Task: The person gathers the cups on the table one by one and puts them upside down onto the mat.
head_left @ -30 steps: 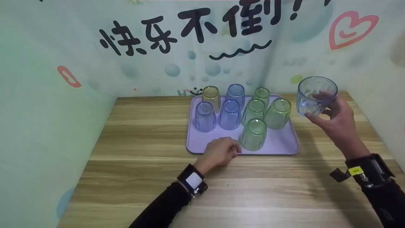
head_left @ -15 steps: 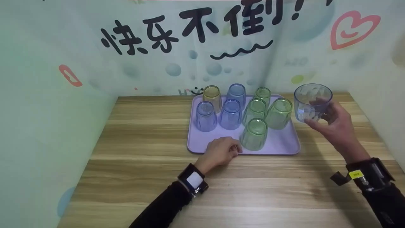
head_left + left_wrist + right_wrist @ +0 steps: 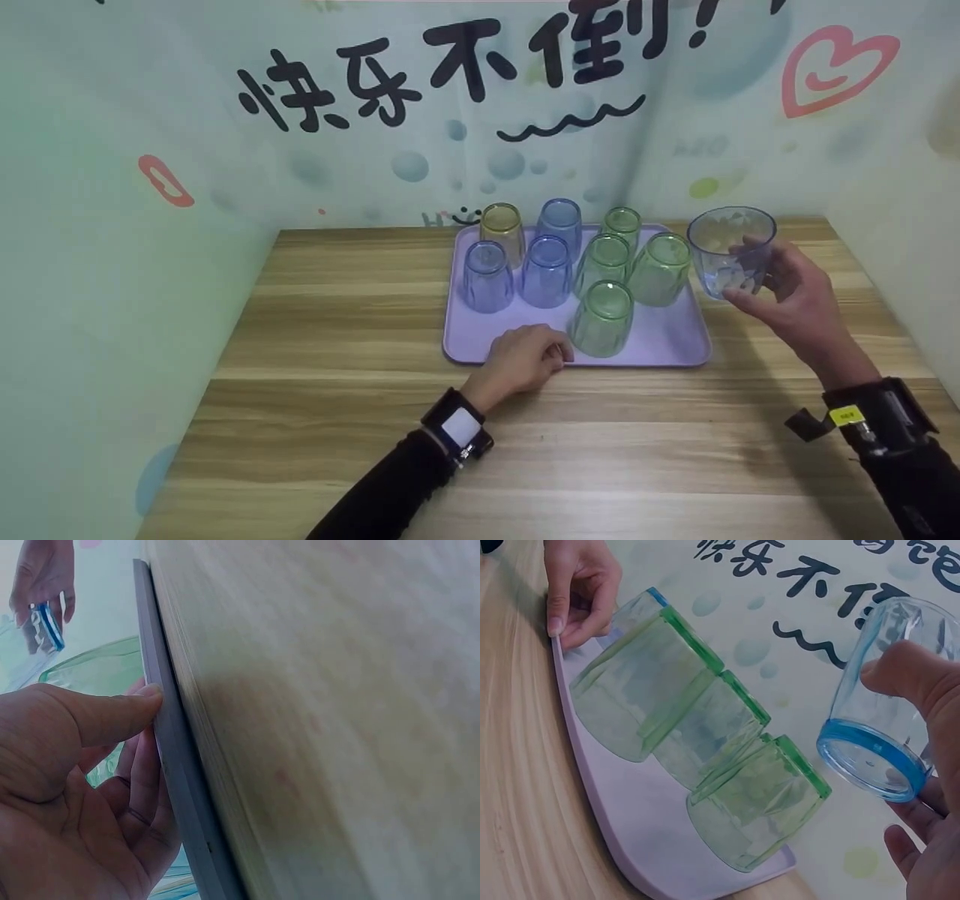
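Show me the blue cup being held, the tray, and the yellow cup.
blue cup (image 3: 729, 255), head view, on its clear side wall.
tray (image 3: 667, 341), head view, on its bare floor near the front right corner.
yellow cup (image 3: 501, 229), head view, on its side.

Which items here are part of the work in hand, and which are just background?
In hand: blue cup held upright by the right hand; lilac tray, its near edge gripped by the left hand; eight upturned cups on it.
Background: wooden table; printed backdrop.
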